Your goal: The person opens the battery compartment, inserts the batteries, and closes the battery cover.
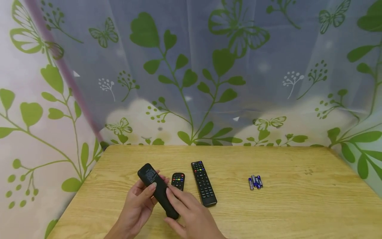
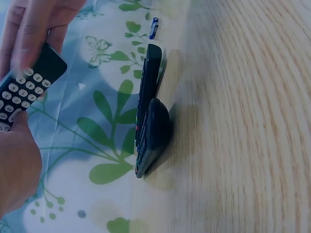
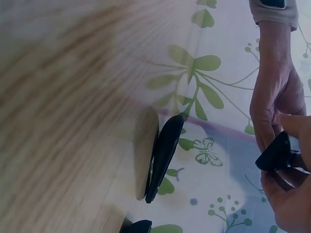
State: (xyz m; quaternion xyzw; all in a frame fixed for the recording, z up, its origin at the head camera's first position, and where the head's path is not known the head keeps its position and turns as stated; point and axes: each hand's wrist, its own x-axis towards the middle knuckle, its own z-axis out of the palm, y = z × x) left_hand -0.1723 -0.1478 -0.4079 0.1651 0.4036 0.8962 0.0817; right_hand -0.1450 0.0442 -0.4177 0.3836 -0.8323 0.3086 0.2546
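Step in hand: I judge that I am working at the lower back of the black remote, whose labelled back is turned up towards my head, its keys facing away.
Black remote: held above the table, top end to 11 o'clock, bottom end to 5 o'clock.
Left hand: curled round the remote's left side, my thumb on its back.
Right hand: gripping the lower part between fingers along the edge and thumb by the bottom end.
Next move: seems to call for a firm left hold while my right hand works that lower half; a loose grip could let it twist.
Small remote: just beside, at 2 o'clock from the held one, its lower end hidden by my right hand.
Long remote: at about 3 o'clock, keys up.
Batteries: well apart, also towards 3 o'clock, bunched too closely to count surely.
Hard to make out: any seam on the back; whether its lower half is covered. My right fingers blur in the left wrist view; the right wrist view shows only the remote's dark end.
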